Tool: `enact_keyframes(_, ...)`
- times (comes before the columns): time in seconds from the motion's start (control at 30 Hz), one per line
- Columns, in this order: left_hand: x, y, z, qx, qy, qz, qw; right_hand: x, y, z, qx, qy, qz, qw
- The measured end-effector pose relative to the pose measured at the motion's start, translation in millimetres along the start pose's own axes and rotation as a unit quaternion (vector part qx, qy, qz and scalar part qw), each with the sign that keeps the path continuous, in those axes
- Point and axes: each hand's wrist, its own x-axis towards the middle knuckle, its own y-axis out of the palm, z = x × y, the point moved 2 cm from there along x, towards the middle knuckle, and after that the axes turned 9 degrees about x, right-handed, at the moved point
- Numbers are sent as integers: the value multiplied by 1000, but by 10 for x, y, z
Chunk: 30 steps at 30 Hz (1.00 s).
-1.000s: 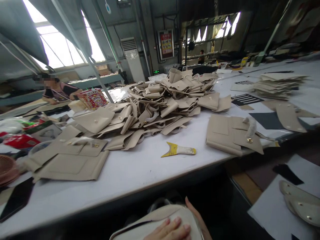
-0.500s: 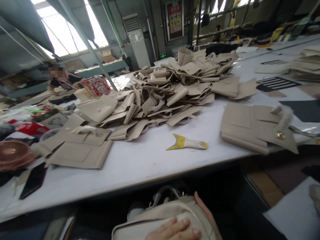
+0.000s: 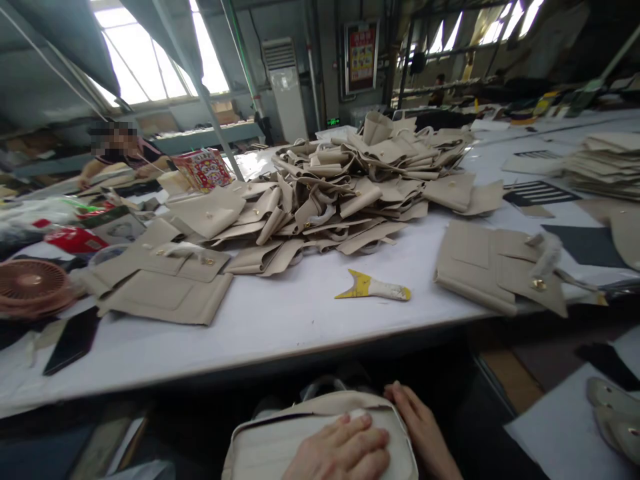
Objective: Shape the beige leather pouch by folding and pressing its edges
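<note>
Below the table edge, close to me, sits a beige handbag (image 3: pixel 270 445) with a pale flat panel facing up and a dark gap along its far rim. My left hand (image 3: pixel 343 450) lies flat on that panel, fingers stretched out. At the bag's right far corner, my right hand (image 3: pixel 419 423) grips the edge with its fingertips. Part of a handle (image 3: pixel 325 385) shows behind the bag. The bag's underside is hidden.
On the white table (image 3: pixel 280 333) lie a heap of beige bag pieces (image 3: pixel 340 193), a yellow-and-white forked tool (image 3: pixel 373 287), a left bag piece (image 3: pixel 165 297), a right bag piece (image 3: pixel 475 267), a phone (image 3: pixel 73 340) and a pink fan (image 3: pixel 33 287). A person (image 3: pixel 125 150) works far left.
The view has shifted slightly. The bag has tipped so its panel shows more fully. My left hand stays on it, and more of my right hand shows at the corner.
</note>
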Motion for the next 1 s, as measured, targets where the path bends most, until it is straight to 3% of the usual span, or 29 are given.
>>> enact_keyframes(0.07,12,45,-55,25,-10,-18,999,-80,-81,343,-92,-80,35,992)
enact_keyframes(0.13,21,121,-112,45,-35,-67,996,-221,-29,735,-232,-169,120,950)
enact_keyframes(0.17,23,166,-140,56,-50,-100,992,-302,43,911,-319,-222,169,906)
enact_keyframes(0.23,25,254,-186,79,-76,-158,981,-438,230,1159,-489,-315,241,777)
enact_keyframes(0.33,30,346,-227,99,-94,-211,968,-501,471,1274,-652,-390,284,585)
enact_keyframes(0.4,32,367,-238,106,-99,-240,960,-472,553,1261,-694,-431,291,498)
enact_keyframes(0.47,29,369,-242,113,-103,-269,951,-413,574,1225,-707,-462,299,444)
enact_keyframes(0.5,27,367,-242,116,-104,-280,947,-374,569,1204,-704,-464,305,442)
enact_keyframes(0.53,25,364,-242,118,-106,-287,945,-328,561,1183,-697,-457,310,458)
enact_keyframes(0.67,25,367,-237,106,-109,-252,956,-134,545,1083,-651,-390,267,594)
enact_keyframes(0.77,15,392,-251,86,-107,-220,966,-102,554,1048,-642,-364,198,645)
enact_keyframes(0.87,-13,427,-281,90,-97,-237,962,-204,567,1125,-645,-360,202,643)
enact_keyframes(1.0,-51,491,-278,75,-94,-260,958,-344,628,1287,-660,-385,304,569)
